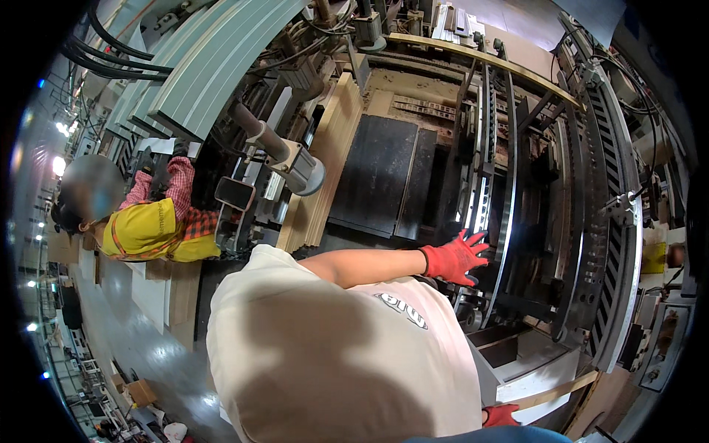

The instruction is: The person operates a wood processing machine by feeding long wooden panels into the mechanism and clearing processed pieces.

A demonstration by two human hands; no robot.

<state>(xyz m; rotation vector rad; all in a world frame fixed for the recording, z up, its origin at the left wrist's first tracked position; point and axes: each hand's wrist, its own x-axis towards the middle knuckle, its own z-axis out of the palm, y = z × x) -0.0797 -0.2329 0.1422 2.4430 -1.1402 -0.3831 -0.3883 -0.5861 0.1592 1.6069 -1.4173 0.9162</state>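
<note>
My left hand point(456, 258), in a red glove, reaches out to the right with its fingers spread. It is beside the long metal rails point(509, 170) of a machine, above a dark roller-like part point(468, 308). Whether it touches the rails I cannot tell. At the lower right, my right hand point(501, 416), also red-gloved, is closed at the near end of a thin wooden strip point(557, 390). My torso hides most of that arm, and some of its fingers do not show. The strip lies across a pale panel point(539, 378).
Stacked wooden boards point(325, 166) lie beside a black plate point(373, 173), under a cylindrical press point(299, 173). To the left, a co-worker in a yellow vest point(151, 230) handles something by grey-green panels point(221, 66). A striped guard rail point(613, 184) borders the right.
</note>
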